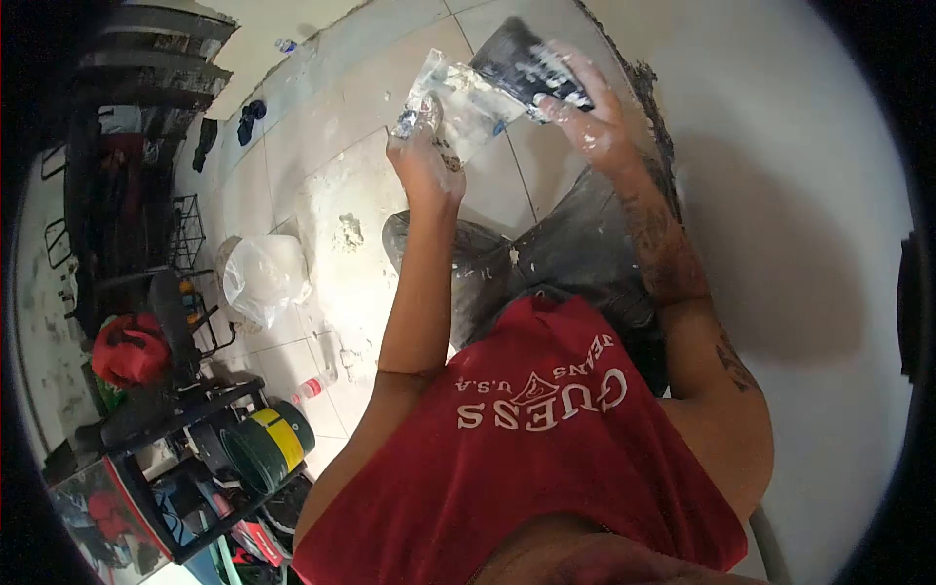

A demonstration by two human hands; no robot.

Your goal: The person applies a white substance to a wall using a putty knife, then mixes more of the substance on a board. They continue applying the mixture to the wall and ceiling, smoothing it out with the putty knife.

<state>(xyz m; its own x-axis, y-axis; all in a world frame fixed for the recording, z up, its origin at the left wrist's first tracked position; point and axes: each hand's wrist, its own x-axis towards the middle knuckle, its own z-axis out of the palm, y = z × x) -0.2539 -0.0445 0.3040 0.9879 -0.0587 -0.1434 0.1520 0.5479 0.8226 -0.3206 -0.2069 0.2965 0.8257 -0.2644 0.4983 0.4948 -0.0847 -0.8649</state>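
My left hand (426, 164) is closed around the edge of a clear, flat piece smeared with white paste (473, 97), its thumb lying on top. In my right hand (597, 127) is a dark, flat panel (522, 60), streaked with the same white paste and gripped along its right edge between thumb and fingers. The two pieces overlap in this view, the clear one reaching to the lower left part of the dark one. White smears coat the fingers of both hands. Both pieces are held above the tiled floor (331, 117), in front of my bent legs.
A pale wall (799, 195) rises close on my right. To the left lie a white plastic bag (266, 280), a clump of paste (347, 232) and a bottle with a red label (312, 387). A dark green bucket (255, 453) sits on a cluttered black rack (210, 395).
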